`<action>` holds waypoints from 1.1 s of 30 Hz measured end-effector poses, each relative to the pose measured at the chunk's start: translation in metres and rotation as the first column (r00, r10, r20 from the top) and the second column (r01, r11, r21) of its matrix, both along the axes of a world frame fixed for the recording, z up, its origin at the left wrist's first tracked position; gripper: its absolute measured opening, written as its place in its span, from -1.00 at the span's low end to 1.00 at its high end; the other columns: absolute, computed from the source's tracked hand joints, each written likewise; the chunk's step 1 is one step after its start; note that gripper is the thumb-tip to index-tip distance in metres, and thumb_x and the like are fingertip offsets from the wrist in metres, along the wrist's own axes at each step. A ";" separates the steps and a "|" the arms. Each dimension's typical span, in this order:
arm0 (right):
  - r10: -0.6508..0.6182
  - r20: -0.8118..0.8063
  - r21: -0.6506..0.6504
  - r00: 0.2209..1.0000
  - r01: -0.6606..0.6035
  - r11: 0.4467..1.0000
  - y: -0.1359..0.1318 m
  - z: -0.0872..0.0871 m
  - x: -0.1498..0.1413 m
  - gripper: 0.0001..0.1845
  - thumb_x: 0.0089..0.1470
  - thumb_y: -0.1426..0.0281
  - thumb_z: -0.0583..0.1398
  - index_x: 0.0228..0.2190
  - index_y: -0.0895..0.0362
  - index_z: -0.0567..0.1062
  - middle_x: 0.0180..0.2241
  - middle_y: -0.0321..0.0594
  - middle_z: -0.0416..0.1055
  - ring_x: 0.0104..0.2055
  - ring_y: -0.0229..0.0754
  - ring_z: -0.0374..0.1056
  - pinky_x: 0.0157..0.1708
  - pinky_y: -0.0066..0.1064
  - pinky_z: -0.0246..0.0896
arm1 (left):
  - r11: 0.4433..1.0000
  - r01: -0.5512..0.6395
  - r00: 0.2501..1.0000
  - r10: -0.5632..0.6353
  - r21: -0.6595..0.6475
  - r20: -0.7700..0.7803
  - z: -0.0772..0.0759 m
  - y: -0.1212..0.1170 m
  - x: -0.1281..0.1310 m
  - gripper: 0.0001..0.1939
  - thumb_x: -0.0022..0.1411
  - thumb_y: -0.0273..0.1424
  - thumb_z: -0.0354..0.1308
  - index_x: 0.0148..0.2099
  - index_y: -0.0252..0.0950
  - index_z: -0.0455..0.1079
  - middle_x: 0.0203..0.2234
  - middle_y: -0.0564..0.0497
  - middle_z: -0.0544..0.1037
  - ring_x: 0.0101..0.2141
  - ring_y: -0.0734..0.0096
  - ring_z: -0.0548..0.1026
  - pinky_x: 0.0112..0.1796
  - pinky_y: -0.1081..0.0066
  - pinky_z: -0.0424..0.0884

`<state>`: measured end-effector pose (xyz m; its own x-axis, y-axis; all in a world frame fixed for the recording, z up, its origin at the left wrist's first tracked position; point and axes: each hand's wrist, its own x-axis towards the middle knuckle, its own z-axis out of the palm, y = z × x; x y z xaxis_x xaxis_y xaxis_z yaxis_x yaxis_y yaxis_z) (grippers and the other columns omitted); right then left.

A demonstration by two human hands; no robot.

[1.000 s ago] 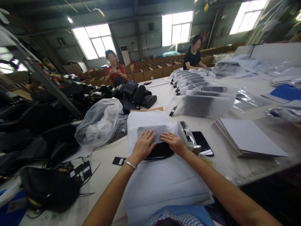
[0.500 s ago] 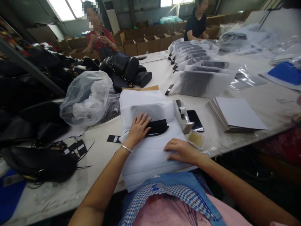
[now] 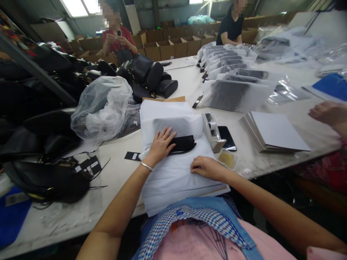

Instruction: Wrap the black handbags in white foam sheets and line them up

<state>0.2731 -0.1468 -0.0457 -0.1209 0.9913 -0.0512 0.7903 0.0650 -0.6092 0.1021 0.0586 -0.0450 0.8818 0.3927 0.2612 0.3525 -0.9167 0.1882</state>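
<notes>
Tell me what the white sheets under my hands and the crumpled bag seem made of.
The white sheets look like thin matte paper, finely creased, though soft nonwoven is possible. The crumpled bag seems to be glossy plastic film, see-through with pale highlights along its folds.

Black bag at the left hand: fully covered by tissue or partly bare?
Partly bare. Tissue paper lies over the far part of the black bag; its near part shows uncovered beside the left hand.

No readable text; black tag [image 3: 132, 155] and gold lettering [image 3: 66, 164] too blurred.
</notes>
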 end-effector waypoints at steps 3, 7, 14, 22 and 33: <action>-0.068 -0.135 -0.039 0.989 0.063 0.997 0.008 0.010 0.006 -0.89 0.11 0.38 0.23 -0.37 0.08 0.60 -0.36 -0.27 0.55 -0.27 -0.18 0.42 -0.20 -0.41 0.25 | 0.999 0.007 1.000 -0.008 -0.053 -0.019 0.009 0.003 0.000 -0.50 0.39 -0.20 -0.01 0.32 -0.19 0.20 0.37 -0.05 0.11 0.36 0.10 -0.02 0.29 0.00 -0.05; -0.110 -0.229 -0.073 0.967 0.095 0.993 0.028 0.026 0.017 -0.83 0.11 0.31 0.22 -0.38 0.13 0.58 -0.39 -0.27 0.54 -0.33 -0.20 0.40 -0.26 -0.42 0.23 | 0.990 0.025 0.998 -0.034 -0.137 -0.059 0.026 0.013 0.001 -0.46 0.41 -0.11 -0.07 0.31 -0.24 0.21 0.32 -0.07 0.21 0.34 0.12 0.08 0.27 0.08 0.07; -0.120 -0.161 -0.105 0.980 0.104 0.989 0.085 0.053 0.039 -0.76 0.11 0.25 0.18 -0.36 0.16 0.56 -0.43 -0.30 0.51 -0.39 -0.23 0.35 -0.37 -0.45 0.16 | 0.959 0.076 0.976 -0.128 -0.273 -0.178 0.068 0.034 0.001 -0.42 0.40 0.01 -0.17 0.30 -0.15 0.22 0.24 0.01 0.35 0.27 0.20 0.23 0.19 0.25 0.23; -0.132 -0.010 -0.011 0.991 0.132 0.991 0.133 0.058 0.060 -0.83 0.08 0.33 0.21 -0.42 0.16 0.56 -0.49 -0.31 0.48 -0.43 -0.23 0.32 -0.41 -0.46 0.12 | 0.942 0.204 0.929 -0.272 -0.266 -0.251 0.080 0.038 0.002 -0.09 -0.06 -0.04 0.41 0.30 -0.11 0.20 0.30 -0.12 0.25 0.29 0.04 0.18 0.20 0.17 0.24; -0.330 0.191 0.488 0.925 0.202 0.849 0.087 0.043 0.011 -0.49 0.14 0.17 0.25 0.09 0.07 0.39 0.05 -0.02 0.44 0.08 0.08 0.35 0.13 -0.03 0.16 | 0.995 -0.017 0.993 0.006 -0.096 -0.114 0.048 0.018 0.014 -0.62 0.10 -0.69 0.11 -0.07 -0.24 0.43 0.19 -0.11 0.42 0.22 0.13 0.33 0.12 0.12 0.39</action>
